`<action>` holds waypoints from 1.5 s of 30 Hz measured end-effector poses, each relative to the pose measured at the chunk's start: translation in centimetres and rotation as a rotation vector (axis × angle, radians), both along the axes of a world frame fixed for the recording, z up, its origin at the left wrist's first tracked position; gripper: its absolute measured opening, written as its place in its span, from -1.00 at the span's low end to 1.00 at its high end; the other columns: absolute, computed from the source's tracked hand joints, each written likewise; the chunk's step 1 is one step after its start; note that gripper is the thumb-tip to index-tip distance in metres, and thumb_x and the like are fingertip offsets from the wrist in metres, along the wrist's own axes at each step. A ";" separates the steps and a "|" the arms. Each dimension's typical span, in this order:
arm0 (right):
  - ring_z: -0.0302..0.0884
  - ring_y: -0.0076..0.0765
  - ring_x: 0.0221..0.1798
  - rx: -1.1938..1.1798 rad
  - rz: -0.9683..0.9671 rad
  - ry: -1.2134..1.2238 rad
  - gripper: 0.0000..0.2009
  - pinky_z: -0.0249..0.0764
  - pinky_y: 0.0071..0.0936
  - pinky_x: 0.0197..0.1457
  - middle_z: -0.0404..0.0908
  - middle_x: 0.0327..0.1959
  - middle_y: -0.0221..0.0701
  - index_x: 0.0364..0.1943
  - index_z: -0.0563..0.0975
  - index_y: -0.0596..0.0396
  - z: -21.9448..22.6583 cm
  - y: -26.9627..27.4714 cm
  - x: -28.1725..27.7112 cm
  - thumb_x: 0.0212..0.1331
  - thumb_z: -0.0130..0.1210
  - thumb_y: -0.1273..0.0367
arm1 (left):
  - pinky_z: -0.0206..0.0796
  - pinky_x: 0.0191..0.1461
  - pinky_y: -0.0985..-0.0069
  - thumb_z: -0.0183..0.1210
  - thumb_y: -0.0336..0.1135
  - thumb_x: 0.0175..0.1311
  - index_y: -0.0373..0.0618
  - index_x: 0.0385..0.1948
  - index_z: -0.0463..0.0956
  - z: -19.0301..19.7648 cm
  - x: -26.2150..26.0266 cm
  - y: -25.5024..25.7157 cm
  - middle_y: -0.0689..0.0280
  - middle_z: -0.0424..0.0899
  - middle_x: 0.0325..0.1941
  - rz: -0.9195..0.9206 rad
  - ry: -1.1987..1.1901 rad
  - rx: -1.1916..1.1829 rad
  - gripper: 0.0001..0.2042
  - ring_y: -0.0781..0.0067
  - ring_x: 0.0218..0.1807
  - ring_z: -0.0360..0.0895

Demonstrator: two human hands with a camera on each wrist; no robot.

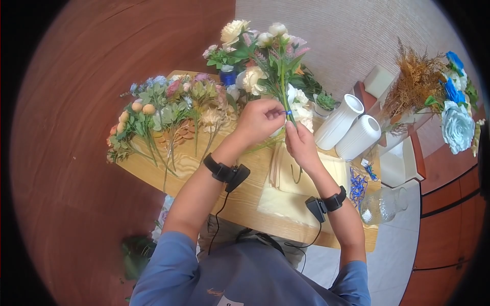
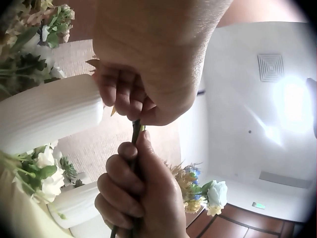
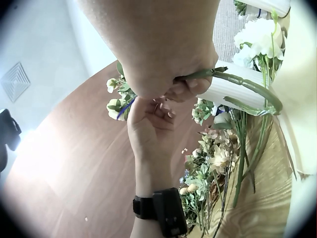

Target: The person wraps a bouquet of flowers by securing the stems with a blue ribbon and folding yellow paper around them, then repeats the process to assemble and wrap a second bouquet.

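Observation:
Upright over the table, my right hand [image 1: 302, 145] grips the green stems [image 1: 283, 84] of a bunch of artificial flowers, with cream and white blooms [image 1: 278, 29] and pink sprigs at the top. A blue tie [image 1: 289, 112] circles the stems just above that hand. My left hand [image 1: 263, 120], fingers curled, pinches the tie at the stems' left side. In the right wrist view, a thick bent stem end [image 3: 247, 87] sticks out below the right fist. The left wrist view shows both hands close together, one above the other, along the stems; the tie is hidden there.
More artificial flowers [image 1: 173, 102] lie across the table's left side. Two white ribbed vases [image 1: 339, 122] lean at the right, near blue ties [image 1: 358, 184] and a glass vase [image 1: 380, 206] at the edge. Cream wrapping sheets [image 1: 291, 199] lie under the hands. A blue spool [image 1: 227, 76] stands behind.

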State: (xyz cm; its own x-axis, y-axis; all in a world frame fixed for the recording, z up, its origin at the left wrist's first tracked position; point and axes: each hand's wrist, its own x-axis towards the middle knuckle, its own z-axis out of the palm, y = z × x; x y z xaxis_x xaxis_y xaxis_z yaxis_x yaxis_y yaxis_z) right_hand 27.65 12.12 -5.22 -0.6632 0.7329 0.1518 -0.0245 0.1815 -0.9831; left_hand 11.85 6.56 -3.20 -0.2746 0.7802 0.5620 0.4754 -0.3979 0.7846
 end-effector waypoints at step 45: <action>0.17 -0.70 -0.67 0.056 -0.040 -0.007 -0.65 0.13 -0.64 -0.60 0.29 -0.67 -0.60 -0.48 0.36 0.05 1.0 -0.7 0.5 0.41 -0.11 0.14 | 0.31 -0.49 0.58 0.25 -0.45 0.02 -0.20 -0.40 0.60 2.5 0.0 -0.6 0.31 0.56 -0.53 0.133 0.419 0.248 -0.89 0.50 -0.54 0.49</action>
